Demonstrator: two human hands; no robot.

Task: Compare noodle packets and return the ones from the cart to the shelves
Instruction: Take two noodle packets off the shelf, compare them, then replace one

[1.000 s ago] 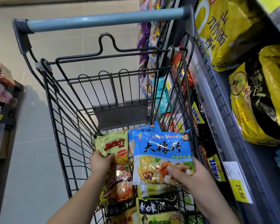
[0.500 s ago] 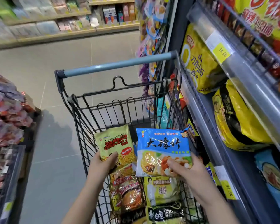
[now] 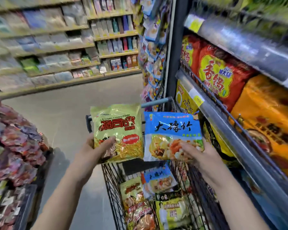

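Note:
My left hand (image 3: 93, 150) grips a yellow-green noodle packet (image 3: 117, 128) with red lettering by its lower left corner. My right hand (image 3: 198, 153) holds a blue noodle packet (image 3: 171, 130) with black characters by its lower right edge. Both packets are raised side by side above the black wire cart (image 3: 113, 183). Inside the cart lie several more packets, among them a second blue one (image 3: 158, 178), a green one (image 3: 171, 208) and a red-orange one (image 3: 140, 214).
Shelves on the right hold large red (image 3: 219, 75), orange (image 3: 269, 117) and yellow (image 3: 186, 98) noodle bags behind rails with yellow price tags (image 3: 198, 100). A display of reddish packets (image 3: 12, 146) stands at the left. Grey aisle floor (image 3: 65, 110) leads to far shelves.
Both hands have lifted their packets from the cart up to chest height. My view has tilted upward, showing more of the aisle and upper shelves.

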